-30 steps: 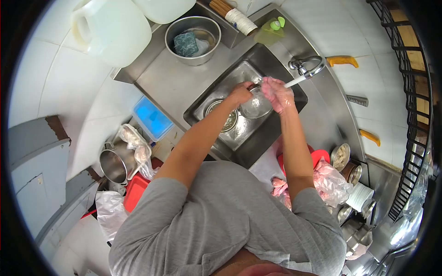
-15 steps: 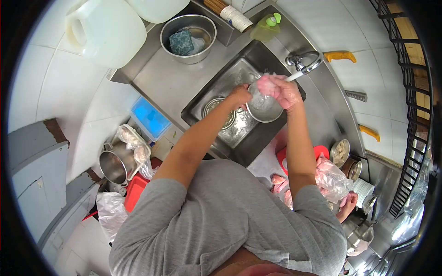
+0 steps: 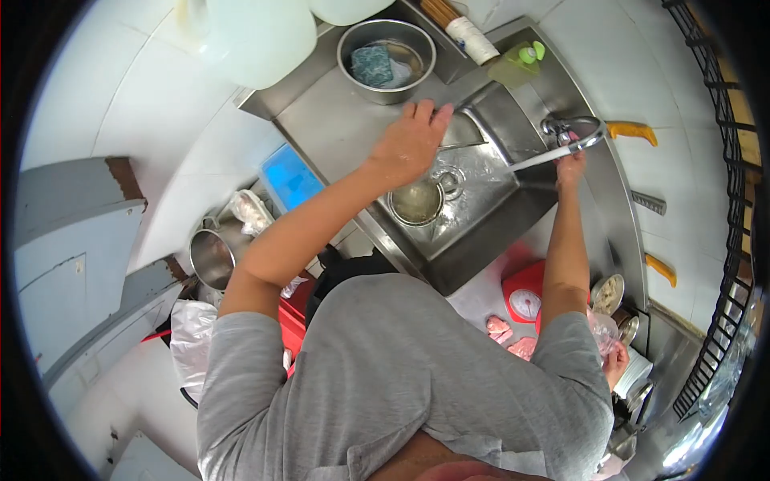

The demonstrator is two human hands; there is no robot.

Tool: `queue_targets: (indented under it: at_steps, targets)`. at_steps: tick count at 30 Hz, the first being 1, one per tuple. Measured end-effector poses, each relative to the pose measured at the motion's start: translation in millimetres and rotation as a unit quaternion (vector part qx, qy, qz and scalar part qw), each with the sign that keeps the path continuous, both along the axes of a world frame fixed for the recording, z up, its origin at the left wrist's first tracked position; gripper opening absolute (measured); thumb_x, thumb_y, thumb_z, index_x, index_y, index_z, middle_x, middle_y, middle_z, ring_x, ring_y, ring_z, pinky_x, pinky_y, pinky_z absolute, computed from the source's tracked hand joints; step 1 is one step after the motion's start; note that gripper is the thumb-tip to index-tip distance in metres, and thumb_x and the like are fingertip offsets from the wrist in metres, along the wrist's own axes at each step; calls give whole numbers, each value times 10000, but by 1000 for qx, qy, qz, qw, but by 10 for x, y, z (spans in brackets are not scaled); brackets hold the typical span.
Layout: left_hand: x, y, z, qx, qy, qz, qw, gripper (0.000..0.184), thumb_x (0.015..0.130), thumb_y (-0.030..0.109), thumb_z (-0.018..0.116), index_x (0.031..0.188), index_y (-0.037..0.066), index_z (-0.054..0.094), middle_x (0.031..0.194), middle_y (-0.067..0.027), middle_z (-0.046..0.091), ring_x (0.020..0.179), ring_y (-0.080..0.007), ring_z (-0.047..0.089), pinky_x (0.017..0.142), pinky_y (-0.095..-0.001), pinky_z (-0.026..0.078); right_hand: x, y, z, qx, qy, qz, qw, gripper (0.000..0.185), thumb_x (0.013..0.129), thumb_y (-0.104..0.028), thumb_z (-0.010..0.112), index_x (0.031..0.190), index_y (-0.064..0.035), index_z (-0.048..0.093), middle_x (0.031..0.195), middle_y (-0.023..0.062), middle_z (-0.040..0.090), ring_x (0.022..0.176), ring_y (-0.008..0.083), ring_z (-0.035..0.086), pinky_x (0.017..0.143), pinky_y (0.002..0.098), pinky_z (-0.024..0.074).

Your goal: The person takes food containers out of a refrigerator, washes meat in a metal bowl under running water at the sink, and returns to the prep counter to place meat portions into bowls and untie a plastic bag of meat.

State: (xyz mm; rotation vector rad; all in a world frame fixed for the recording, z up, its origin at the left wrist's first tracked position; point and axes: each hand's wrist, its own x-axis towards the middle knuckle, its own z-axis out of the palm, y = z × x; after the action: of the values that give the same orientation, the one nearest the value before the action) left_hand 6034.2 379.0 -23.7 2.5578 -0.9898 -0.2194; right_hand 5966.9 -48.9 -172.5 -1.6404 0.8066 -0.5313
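Note:
My left hand (image 3: 407, 144) is over the far left side of the sink (image 3: 475, 240), back of the hand up and fingers curled. Beside its thumb a metal bowl (image 3: 465, 131) appears tipped on its side, seen edge-on and partly hidden by the hand. My right hand (image 3: 570, 167) is at the base of the tap (image 3: 579, 132), closed around its fitting, fingers partly hidden by the spout. Water runs from the spout into the sink. Low in the sink is a round metal rim (image 3: 416, 200) with cloudy water inside; whether drain or vessel is unclear.
A steel basin (image 3: 387, 90) holding a green scouring pad (image 3: 371, 66) stands behind the sink, near a soap bottle (image 3: 516, 66). A red scale (image 3: 524, 293) and raw meat (image 3: 499, 329) lie at the right. Another person's hand (image 3: 615, 365) touches a plastic bag.
My right hand has left the bowl for the tap. My left hand has moved up and left over the sink's edge, with the bowl now tilted. The view has shifted.

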Motion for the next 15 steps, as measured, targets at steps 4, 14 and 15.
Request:
queue_targets:
  at_steps: [4,14,15]
  targets:
    - [67,563,466,-59,-63,48,995,735,794,-82,586,1492,55,402,1429,-215,446,1263,-429,499,1004,-468,497,151,-515,-384,48,33,-4,998,229,951,-255,711,1142,-138,666,827,5,645,651,141,612,480,310,454]
    - [-332,2155,1259,-21,-141,255,956,773,739,-159,518,1471,71,430,1420,-224,483,1295,-436,486,1064,-494,449,240,-782,-437,303,-9,91,949,164,1012,-283,586,1015,-129,642,791,11,628,578,126,582,437,282,485]
    - [-354,2342,1184,-12,-163,248,955,793,716,-170,507,1471,62,431,1429,-229,482,1324,-436,469,1094,-495,426,247,-1086,-694,362,-9,111,926,237,1009,-258,531,1192,-116,579,854,56,632,635,183,605,477,336,512]
